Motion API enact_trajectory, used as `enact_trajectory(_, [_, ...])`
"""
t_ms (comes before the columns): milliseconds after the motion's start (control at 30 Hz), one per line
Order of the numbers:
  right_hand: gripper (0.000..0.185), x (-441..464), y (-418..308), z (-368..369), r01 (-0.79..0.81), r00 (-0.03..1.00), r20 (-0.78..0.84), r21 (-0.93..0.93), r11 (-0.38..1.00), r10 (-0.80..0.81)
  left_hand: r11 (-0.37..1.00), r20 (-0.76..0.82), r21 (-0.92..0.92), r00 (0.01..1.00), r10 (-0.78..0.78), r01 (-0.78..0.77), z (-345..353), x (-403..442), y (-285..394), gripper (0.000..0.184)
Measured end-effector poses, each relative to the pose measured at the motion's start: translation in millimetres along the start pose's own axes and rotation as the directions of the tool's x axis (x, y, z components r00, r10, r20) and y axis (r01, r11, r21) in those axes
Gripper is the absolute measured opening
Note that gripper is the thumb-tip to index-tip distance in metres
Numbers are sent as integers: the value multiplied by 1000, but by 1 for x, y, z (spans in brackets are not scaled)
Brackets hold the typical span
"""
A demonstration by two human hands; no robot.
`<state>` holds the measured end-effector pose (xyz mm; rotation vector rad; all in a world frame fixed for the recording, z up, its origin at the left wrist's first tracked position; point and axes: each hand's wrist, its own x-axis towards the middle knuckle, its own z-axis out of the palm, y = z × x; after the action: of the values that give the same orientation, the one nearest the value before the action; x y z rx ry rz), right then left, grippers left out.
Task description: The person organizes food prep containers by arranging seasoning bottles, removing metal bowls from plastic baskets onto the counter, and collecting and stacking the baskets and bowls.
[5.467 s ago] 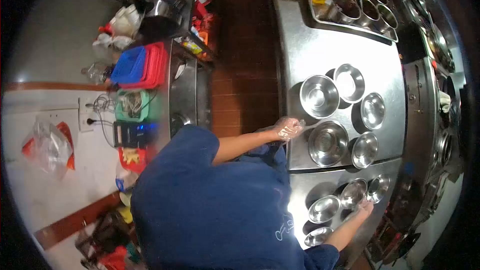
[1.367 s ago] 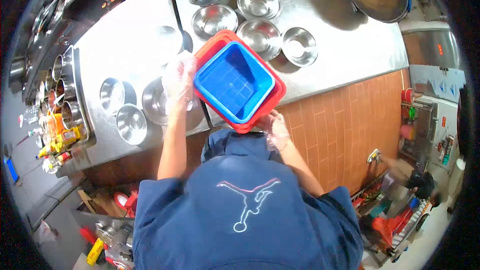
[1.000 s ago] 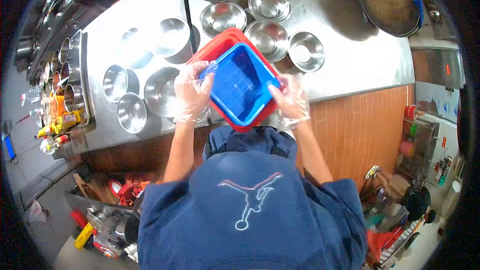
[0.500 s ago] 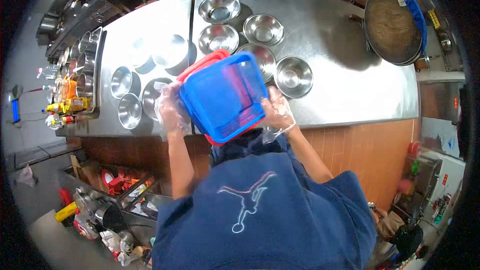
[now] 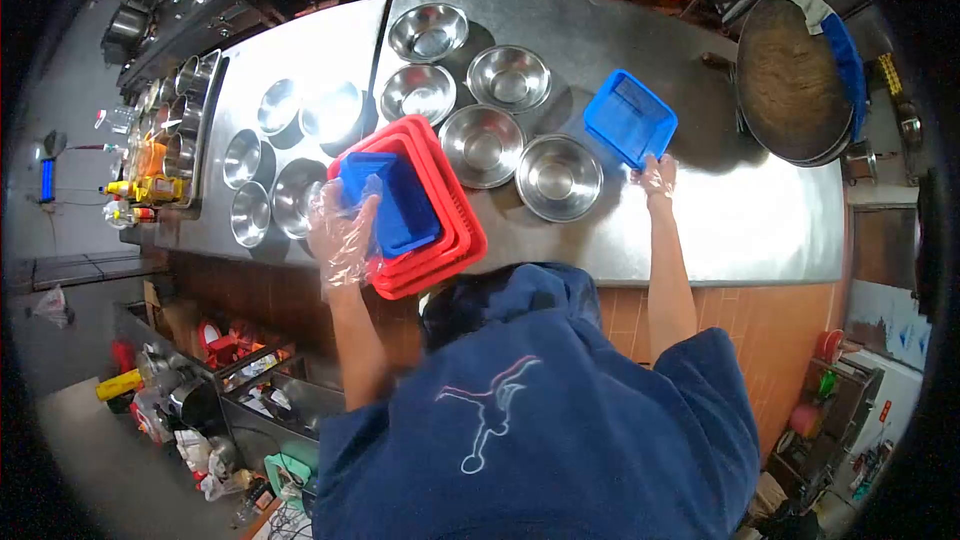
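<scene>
My left hand (image 5: pixel 345 232), in a clear plastic glove, grips a stack of nested red baskets (image 5: pixel 462 240) with a smaller blue basket (image 5: pixel 402 208) sitting inside the top one. The stack is tilted at the front edge of the steel table. Out to the right, my gloved right hand (image 5: pixel 656 178) holds another blue basket (image 5: pixel 630 118) by its near corner, over the table top. Between the two hands stand round steel bowls, the closest being a bowl (image 5: pixel 559 178) and another bowl (image 5: pixel 482 145) beside the red stack.
More steel bowls (image 5: pixel 298 198) stand on the left half of the steel table (image 5: pixel 740 240). A tray (image 5: pixel 207 130) of containers and bottles lines its left end. At the right end sits a large round pan (image 5: pixel 795 80) with a cloth on its rim.
The blue basket that lay over the stack has come away to the right in my right hand. This uncovers the red baskets and a smaller blue one in my left hand.
</scene>
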<state>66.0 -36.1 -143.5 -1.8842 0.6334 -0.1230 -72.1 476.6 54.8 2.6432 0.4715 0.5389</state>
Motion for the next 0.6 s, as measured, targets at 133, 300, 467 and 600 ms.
enact_trajectory(133, [22,8,13,-2,-149,989,31,92,984,147,975,52,221,998,-25,12,3,-1,15,41])
enact_trajectory(300, [51,20,45,-8,1,996,-81,-378,926,-34,921,-33,383,995,94,-74,-11,5,-12,28])
enact_trajectory(467, [33,-78,-51,-10,234,972,52,-139,962,-229,990,-86,24,987,-138,140,-50,1,23,28])
enact_trajectory(600, [41,-161,-127,20,-259,720,682,434,863,-127,906,90,-367,977,-191,211,-23,-5,41,20])
